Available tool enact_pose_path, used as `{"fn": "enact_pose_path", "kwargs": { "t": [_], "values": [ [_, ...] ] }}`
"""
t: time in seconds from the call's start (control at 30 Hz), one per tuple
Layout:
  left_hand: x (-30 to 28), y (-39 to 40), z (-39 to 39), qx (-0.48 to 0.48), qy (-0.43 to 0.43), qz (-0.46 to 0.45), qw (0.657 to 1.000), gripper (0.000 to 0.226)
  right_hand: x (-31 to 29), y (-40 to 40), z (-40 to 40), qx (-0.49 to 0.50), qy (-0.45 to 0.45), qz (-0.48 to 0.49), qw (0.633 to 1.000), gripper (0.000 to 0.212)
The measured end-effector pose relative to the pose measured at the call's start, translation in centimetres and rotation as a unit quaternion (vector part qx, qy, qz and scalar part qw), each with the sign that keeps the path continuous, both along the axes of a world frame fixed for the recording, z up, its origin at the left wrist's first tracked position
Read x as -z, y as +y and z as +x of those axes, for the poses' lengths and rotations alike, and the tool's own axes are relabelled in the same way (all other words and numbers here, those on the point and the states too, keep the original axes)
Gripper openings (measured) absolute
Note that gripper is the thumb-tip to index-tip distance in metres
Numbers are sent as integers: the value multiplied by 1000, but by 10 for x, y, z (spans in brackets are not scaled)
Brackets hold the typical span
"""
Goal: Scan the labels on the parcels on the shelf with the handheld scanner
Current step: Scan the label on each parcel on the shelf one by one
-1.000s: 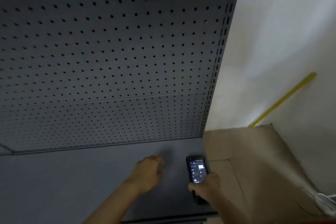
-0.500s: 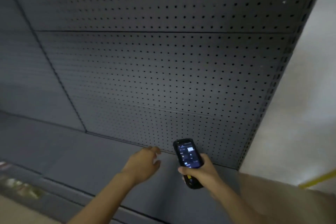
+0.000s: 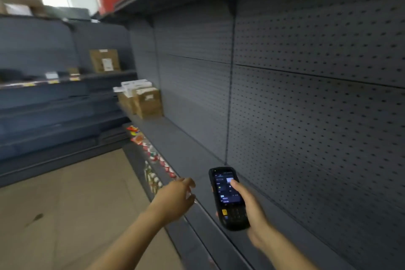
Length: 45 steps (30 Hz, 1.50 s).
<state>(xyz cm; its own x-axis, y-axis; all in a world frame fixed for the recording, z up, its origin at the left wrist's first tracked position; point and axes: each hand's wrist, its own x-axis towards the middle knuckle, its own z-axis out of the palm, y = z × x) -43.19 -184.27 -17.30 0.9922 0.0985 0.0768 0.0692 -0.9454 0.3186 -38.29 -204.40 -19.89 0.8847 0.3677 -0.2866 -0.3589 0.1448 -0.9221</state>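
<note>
Half a second back I was staring at bare pegboard and an empty corner of shelf; now my view has swung left down the aisle, and the parcels have come into sight. A cluster of brown cardboard parcels sits at the far end of this same shelf, well apart from my hands, with white labels on their tops and faces, too blurred to read. Another labelled box stands on the shelving across the corner.

My right hand is wrapped around the handheld scanner, thumb lying on its lit screen, the unit held over the shelf board and pointing roughly along it. My left hand reaches forward above the shelf's front lip, fingers loosely curled and holding nothing. Small coloured packets line the lower ledge beneath it.

I judge this stretch has nothing to scan, so the turn means the work moves on: walk toward that cluster, then aim at the nearest label.
</note>
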Motion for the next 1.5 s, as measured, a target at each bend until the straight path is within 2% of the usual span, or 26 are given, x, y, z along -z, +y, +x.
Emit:
{"fn": "enact_pose_path", "kwargs": {
  "t": [0.07, 0.27, 0.43, 0.53, 0.73, 0.93, 1.03, 1.17, 1.5],
  "values": [
    [-5, 44, -23, -39, -6, 4, 999, 35, -9, 48, -8, -38, -11, 1, 999, 50],
    [-15, 157, -77, -143, -17, 10, 990, 32, -23, 175, -25, -113, -4, 30, 993, 42],
    [-14, 218, -87, -184, -30, 0, 982, 34, -32, 251, -25, -159, 14, 46, 986, 50],
    [-11, 249, -79, -205, -39, -8, 978, 34, -31, 294, -9, -185, 11, 43, 982, 63],
    [-13, 321, -40, -243, -36, -5, 969, 35, -31, 378, 47, -205, 6, 57, 977, 43],
    [-26, 391, -8, -286, -62, 3, 956, 35, -31, 470, 99, -237, -13, 34, 971, 50],
    [-20, 427, -7, -309, -45, 2, 950, 35, -29, 514, 108, -244, 15, 31, 969, 59],
    [-8, 491, -3, -336, -15, 2, 942, 33, -20, 578, 124, -257, 30, 21, 966, 54],
    [-17, 671, 51, -313, -44, 14, 948, 35, -22, 736, 180, -246, 9, 14, 969, 50]
  ]
}}
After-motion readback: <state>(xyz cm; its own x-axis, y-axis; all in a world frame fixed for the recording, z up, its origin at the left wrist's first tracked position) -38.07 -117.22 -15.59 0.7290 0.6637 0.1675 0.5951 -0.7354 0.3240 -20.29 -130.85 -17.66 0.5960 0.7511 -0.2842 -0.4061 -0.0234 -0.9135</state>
